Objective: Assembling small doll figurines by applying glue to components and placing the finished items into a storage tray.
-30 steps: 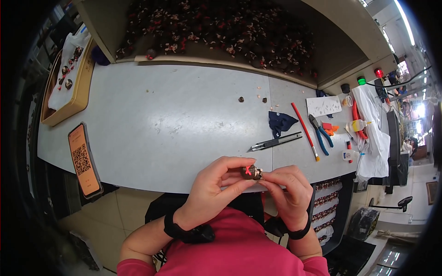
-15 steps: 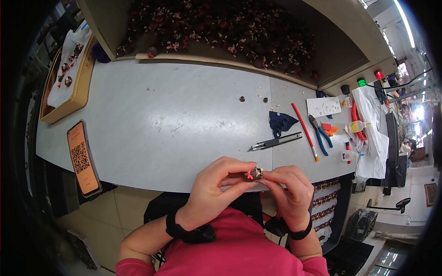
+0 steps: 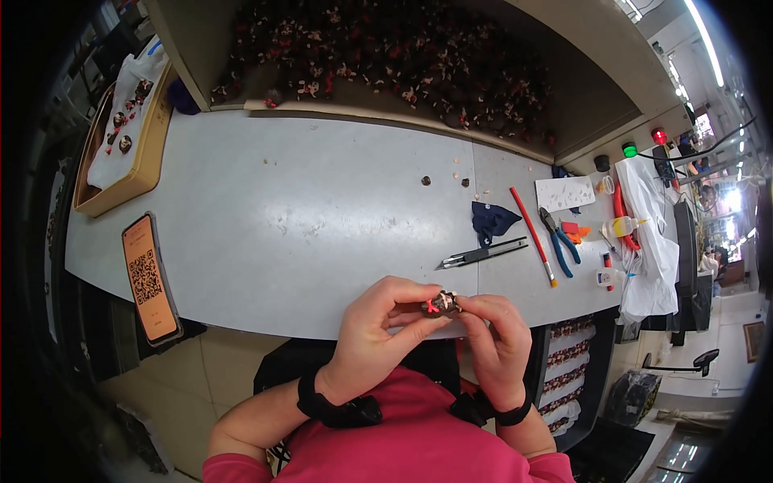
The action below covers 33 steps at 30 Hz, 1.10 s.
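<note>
Above the table's near edge, a small dark brown figurine (image 3: 442, 304) with a red bow and pale bits is held between both hands. My left hand (image 3: 377, 328) pinches its left side with thumb and fingers. The fingertips of my right hand (image 3: 501, 346) close on its right side. A black band circles each wrist. Just beyond the hands, a utility knife (image 3: 481, 253) lies beside a dark blue cloth (image 3: 493, 220). The figurine's finer details are too small to make out.
A box (image 3: 157, 145) of small figures and a phone (image 3: 151, 282) are at left. A large bin of dark pieces (image 3: 386, 64) spans the back. A red brush (image 3: 529, 229), pliers (image 3: 560, 240) and glue bottles (image 3: 624, 226) lie right; below them stands a tray of figurines (image 3: 566, 366).
My right hand has shifted slightly left and its fingers have changed position on the figurine. More of the figurine's right part shows now. The left hand has hardly moved.
</note>
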### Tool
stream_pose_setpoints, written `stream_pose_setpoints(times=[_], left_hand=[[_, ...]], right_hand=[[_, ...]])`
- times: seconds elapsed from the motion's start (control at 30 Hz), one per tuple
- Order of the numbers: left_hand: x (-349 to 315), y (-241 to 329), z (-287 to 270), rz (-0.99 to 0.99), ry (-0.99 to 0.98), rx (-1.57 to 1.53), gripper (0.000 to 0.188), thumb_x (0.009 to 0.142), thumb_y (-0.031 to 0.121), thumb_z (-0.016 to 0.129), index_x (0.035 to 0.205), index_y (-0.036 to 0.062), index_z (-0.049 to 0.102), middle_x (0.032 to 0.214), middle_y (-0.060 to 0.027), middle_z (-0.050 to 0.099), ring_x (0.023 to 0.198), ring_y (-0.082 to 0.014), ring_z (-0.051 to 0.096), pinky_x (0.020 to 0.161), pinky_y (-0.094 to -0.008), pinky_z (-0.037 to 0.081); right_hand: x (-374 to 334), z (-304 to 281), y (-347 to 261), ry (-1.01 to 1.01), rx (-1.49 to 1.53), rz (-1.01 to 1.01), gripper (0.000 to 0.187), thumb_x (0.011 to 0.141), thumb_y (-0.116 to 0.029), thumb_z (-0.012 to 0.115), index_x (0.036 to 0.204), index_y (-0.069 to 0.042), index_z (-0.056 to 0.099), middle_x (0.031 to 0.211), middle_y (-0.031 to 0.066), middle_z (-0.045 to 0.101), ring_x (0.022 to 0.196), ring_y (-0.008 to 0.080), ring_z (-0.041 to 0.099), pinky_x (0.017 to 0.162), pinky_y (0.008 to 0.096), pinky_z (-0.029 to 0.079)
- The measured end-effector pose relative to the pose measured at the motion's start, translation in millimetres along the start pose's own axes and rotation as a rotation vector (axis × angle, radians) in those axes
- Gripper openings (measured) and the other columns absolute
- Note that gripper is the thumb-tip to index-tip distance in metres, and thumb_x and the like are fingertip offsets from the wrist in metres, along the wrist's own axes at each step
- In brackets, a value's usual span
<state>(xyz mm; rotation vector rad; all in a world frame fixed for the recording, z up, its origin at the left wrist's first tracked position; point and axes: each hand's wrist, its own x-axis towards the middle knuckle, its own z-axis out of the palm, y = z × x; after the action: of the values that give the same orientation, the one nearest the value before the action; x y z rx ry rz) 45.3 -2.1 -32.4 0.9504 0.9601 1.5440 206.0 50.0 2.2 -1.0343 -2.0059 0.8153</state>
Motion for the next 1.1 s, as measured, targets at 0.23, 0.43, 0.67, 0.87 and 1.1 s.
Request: stream_pose_setpoints(times=[0.23,0.43,0.67,0.87,1.1], left_hand=[[1,2,4,0.045,0.054,-0.001,0.026,0.083,-0.006,0.065,0.108,0.0004,0.059,0.109,-0.0099,0.057,0.101,-0.0188,0.063,0.088,-0.0294,0.056],[2,3,3,0.044,0.042,0.027,0.026,0.084,-0.006,0.064,0.109,0.0005,0.059,0.109,-0.0099,0.057,0.101,-0.0189,0.063,0.088,-0.0293,0.056],[2,2,4,0.024,0.061,-0.052,0.026,0.084,-0.007,0.064,0.109,-0.0001,0.060,0.109,-0.0098,0.057,0.102,-0.0181,0.062,0.088,-0.0285,0.055],[1,1,4,-0.016,0.068,-0.081,0.032,0.084,-0.009,0.063,0.114,0.0002,0.058,0.111,-0.0096,0.056,0.103,-0.0175,0.062,0.090,-0.0283,0.054],[2,1,3,-0.014,0.047,-0.092,0.033,0.085,-0.009,0.061,0.116,0.0004,0.057,0.115,-0.0090,0.055,0.108,-0.0181,0.060,0.093,-0.0294,0.053]], right_hand=[[-3,-4,1,-0.067,0.197,0.222,0.013,0.088,0.000,0.062,0.100,0.000,0.065,0.096,0.0107,0.066,0.087,0.0179,0.064,0.076,0.0260,0.049],[1,-4,-2,-0.114,0.534,0.480,0.014,0.094,-0.003,0.056,0.106,0.002,0.059,0.100,0.0071,0.064,0.089,0.0115,0.061,0.081,0.0243,0.049],[4,-3,0,-0.159,0.640,0.535,0.014,0.095,-0.004,0.054,0.107,0.003,0.055,0.101,0.0072,0.063,0.091,0.0103,0.060,0.084,0.0241,0.049],[4,-3,-1,-0.152,0.626,0.496,0.013,0.095,-0.002,0.053,0.107,0.003,0.054,0.101,0.0075,0.063,0.093,0.0109,0.061,0.085,0.0244,0.049],[4,-4,0,-0.130,0.522,0.405,0.014,0.092,-0.001,0.058,0.105,0.002,0.056,0.100,0.0089,0.065,0.091,0.0130,0.064,0.082,0.0250,0.050]])
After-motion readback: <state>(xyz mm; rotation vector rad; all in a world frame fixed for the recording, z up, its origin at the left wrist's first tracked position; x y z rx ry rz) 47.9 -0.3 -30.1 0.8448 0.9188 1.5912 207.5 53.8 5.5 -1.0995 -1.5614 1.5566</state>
